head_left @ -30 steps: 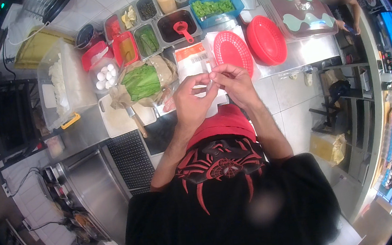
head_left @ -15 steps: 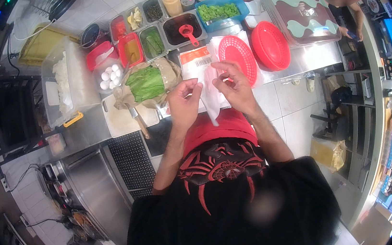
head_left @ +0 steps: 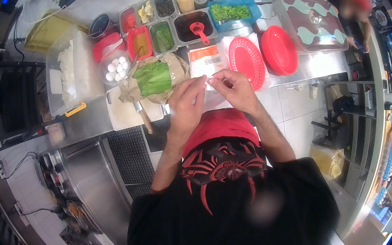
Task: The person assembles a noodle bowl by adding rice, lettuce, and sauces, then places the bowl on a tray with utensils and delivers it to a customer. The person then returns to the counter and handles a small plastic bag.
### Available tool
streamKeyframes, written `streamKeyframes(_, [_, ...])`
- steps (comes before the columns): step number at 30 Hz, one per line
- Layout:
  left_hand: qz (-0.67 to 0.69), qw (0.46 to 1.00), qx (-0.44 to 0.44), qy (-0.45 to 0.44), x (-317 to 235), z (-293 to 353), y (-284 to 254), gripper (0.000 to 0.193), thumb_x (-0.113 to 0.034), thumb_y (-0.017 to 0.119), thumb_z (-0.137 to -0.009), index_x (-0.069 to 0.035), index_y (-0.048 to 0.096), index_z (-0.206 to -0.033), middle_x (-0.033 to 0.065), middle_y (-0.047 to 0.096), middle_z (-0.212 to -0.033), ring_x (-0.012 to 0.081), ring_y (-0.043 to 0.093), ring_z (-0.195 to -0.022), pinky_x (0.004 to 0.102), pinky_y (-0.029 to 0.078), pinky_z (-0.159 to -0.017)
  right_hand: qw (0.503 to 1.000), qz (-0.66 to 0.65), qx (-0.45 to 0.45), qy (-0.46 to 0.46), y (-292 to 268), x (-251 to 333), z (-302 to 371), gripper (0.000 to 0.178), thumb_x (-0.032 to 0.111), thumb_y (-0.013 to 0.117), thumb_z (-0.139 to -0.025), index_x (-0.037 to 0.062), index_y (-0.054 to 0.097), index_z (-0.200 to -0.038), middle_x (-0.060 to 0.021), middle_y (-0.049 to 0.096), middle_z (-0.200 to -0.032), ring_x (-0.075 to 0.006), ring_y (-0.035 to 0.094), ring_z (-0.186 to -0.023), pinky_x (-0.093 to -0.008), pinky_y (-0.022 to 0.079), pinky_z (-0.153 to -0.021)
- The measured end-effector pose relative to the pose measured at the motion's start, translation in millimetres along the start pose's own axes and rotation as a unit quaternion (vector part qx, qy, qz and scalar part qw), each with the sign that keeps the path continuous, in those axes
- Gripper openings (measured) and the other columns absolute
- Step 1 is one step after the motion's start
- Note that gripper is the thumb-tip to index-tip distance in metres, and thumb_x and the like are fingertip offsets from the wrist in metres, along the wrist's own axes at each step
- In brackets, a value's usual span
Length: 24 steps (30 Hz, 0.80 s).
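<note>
In front of my body, my left hand (head_left: 187,103) and my right hand (head_left: 237,91) are close together, thumbs and fingers pinched. Between the fingertips is a thin, see-through plastic film (head_left: 212,99), which hangs below them; its exact kind is unclear. Just beyond my fingers lies a flat white and orange packet (head_left: 208,56) with a barcode. To its right is a red oval basket (head_left: 246,61) on white paper. Left of my left hand, green lettuce leaves (head_left: 153,78) rest on crumpled brown paper (head_left: 127,89).
A knife with a wooden handle (head_left: 144,118) lies across the white cutting board (head_left: 120,112). Behind are sauce and vegetable pans (head_left: 163,38), a blue tub of chopped greens (head_left: 237,23), a bowl of white balls (head_left: 113,78) and stacked red baskets (head_left: 278,50). Another person (head_left: 354,17) stands far right.
My hands have come together from slightly apart, and their fingertips now meet at the plastic film. The right index finger has curled in. The view has shifted slightly.
</note>
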<state>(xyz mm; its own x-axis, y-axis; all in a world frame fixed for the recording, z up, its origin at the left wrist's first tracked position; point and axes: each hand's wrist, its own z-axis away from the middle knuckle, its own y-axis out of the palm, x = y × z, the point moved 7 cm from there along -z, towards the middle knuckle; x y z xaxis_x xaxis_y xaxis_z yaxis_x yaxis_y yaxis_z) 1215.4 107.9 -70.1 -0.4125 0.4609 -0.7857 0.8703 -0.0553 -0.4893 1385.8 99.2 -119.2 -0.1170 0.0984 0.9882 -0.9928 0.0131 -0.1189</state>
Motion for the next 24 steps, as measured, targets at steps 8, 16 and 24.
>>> streamKeyframes(8, [-0.008, 1.0, -0.005, 0.017, -4, 4, 0, 0.028, 0.002, 0.072, -0.091, -0.004, 0.077, -0.118, 0.0132, 0.072, -0.102, 0.0301, 0.071, -0.091, 0.0394, 0.056, -0.078, 0.999, -0.046, 0.013, -0.01, 3, -1, 5, 0.018, 0.016, 0.074, -0.101, 0.0012, 0.076, -0.11, 0.0032, 0.072, -0.085, -0.0006, 0.051, -0.066, -0.0223, 0.043, -0.057])
streamKeyframes(16, [-0.011, 0.999, 0.024, 0.022, -8, 4, 4, 0.029, 0.003, 0.071, -0.091, -0.005, 0.077, -0.118, 0.0134, 0.072, -0.101, 0.0297, 0.07, -0.089, 0.0385, 0.056, -0.078, 0.998, -0.063, 0.008, 0.003, -1, -3, 9, 0.018, 0.015, 0.072, -0.101, 0.0005, 0.076, -0.11, 0.0031, 0.072, -0.088, -0.0008, 0.054, -0.07, -0.0213, 0.045, -0.061])
streamKeyframes(24, [0.067, 0.998, 0.013, 0.019, -11, -1, 0, 0.024, 0.008, 0.069, -0.094, -0.001, 0.079, -0.114, 0.0138, 0.073, -0.099, 0.0205, 0.072, -0.087, 0.0308, 0.057, -0.074, 0.97, -0.195, 0.067, 0.13, -12, 1, 18, 0.018, 0.016, 0.072, -0.102, 0.0013, 0.075, -0.112, 0.0074, 0.06, -0.074, 0.0001, 0.047, -0.061, -0.0207, 0.035, -0.051])
